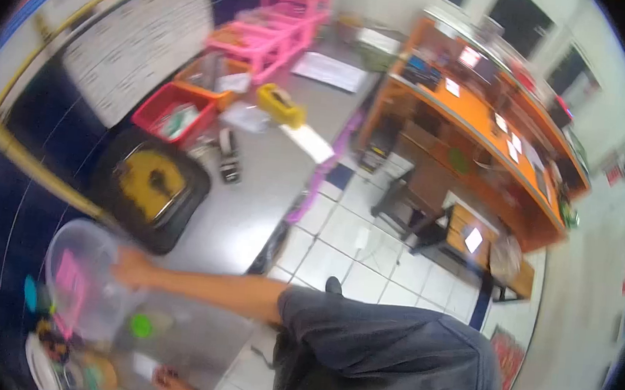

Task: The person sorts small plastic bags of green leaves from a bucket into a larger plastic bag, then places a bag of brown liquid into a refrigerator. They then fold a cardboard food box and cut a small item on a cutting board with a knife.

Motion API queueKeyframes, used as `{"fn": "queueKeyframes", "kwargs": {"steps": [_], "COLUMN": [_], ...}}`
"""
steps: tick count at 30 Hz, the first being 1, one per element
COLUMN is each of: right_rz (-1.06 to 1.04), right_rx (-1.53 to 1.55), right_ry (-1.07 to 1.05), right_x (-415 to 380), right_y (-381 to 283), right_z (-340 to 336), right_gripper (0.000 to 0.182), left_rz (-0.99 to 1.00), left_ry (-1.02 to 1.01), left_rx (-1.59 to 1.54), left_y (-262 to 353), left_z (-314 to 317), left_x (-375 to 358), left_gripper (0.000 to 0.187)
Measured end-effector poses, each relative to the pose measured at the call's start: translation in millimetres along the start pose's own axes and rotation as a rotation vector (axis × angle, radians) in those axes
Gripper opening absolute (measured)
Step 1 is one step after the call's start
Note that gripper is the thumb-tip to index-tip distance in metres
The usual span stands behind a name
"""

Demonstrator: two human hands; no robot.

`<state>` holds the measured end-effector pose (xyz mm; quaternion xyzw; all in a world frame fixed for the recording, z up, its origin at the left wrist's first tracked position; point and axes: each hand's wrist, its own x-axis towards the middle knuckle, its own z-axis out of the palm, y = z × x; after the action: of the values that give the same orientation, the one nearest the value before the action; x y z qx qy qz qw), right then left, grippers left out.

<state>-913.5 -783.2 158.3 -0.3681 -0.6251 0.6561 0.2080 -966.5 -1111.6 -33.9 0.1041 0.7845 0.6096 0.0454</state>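
My right hand (133,268) is at the near rim of a clear plastic tub (105,311), with its fingers closed at the edge; blur softens the grip. A pink plastic item (70,285) shows inside the tub. Low in the view, my left hand (171,385) is over the metal counter beside a small white object (145,366). Its fingers are smeared, and whether they hold anything cannot be made out. A bright green round lid (141,326) lies between the two hands, close to the tub.
A black tray with yellow-brown contents (152,181) stands beyond the tub. Red (175,112) and pink baskets (267,39), a yellow tape dispenser (279,104) and papers line the steel counter (254,182). Across the tiled floor are stools (417,193) and an orange desk (474,127).
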Motion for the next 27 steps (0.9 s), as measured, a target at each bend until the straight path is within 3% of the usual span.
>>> {"fn": "queueKeyframes", "kwargs": {"steps": [2,3,5,6,8,9,11,12,13,15,17,19,20,21,22,24,27], "right_rz": [-0.269,-0.266,-0.453,-0.395,-0.432,-0.467,-0.422,-0.429,-0.434,-0.327,-0.241,-0.189,-0.195,-0.053,0.091,0.104,0.116], "right_rx": [0.049,0.062,0.196,0.329,0.459,0.568,0.574,0.576,0.577,0.461,0.475,0.384,0.397,0.355,0.316,0.367,0.455], "right_ry": [0.150,0.188,0.173,0.096,0.125,0.119,0.183,0.252,0.321,0.442,0.686,0.858,0.888,0.952,1.004,1.077,1.193], "right_x": [-14.4,-27.2,-72.5,-96.7,-149.5,-179.2,-240.8,-280.5,-321.3,-388.3,-453.0,-510.6,-533.4,-555.3,-572.5,-599.8,-623.8], "right_y": [5.3,-1.6,-25.6,-32.0,-26.2,-21.5,13.3,27.6,43.8,96.3,142.1,184.0,200.6,214.6,227.9,252.8,298.4], "right_z": [-5.9,-15.9,-61.3,-89.8,-146.1,-175.0,-232.8,-260.3,-285.4,-334.5,-369.3,-400.4,-414.5,-427.3,-437.8,-462.2,-502.7], "right_gripper": [0.026,0.026,0.025,0.024,0.022,0.021,0.026,0.029,0.033,0.037,0.036,0.027,0.027,0.022,0.019,0.020,0.019], "left_rz": [0.086,0.102,0.247,0.266,0.360,0.379,0.388,0.293,0.302,0.204,0.040,-0.218,-0.162,-0.108,-0.099,-0.278,-0.258], "left_ry": [-0.008,-0.044,0.067,0.038,-0.143,-0.178,-0.443,-0.602,-0.638,-0.759,-1.091,-1.289,-1.403,-1.504,-1.520,-1.641,-1.686], "left_rx": [0.105,0.109,0.230,0.230,0.100,0.091,-0.201,-0.289,-0.299,-0.611,-0.525,-0.329,-0.184,-0.035,-0.019,0.037,0.120], "left_y": [21.1,35.1,78.5,95.6,135.2,162.8,212.6,209.8,201.0,203.4,218.8,218.4,212.1,204.2,201.2,198.7,186.1], "left_z": [-1.7,-1.9,13.0,21.2,40.5,62.5,102.6,120.5,142.0,187.3,223.4,251.7,266.6,278.5,288.0,315.1,359.0], "left_x": [-10.6,-14.1,-25.6,-27.0,-32.5,-54.0,-114.5,-127.0,-151.8,-226.6,-316.4,-390.3,-423.2,-454.6,-480.9,-530.6,-589.0], "left_gripper": [0.035,0.035,0.036,0.036,0.046,0.046,0.058,0.067,0.067,0.070,0.071,0.067,0.063,0.061,0.061,0.059,0.055]}}
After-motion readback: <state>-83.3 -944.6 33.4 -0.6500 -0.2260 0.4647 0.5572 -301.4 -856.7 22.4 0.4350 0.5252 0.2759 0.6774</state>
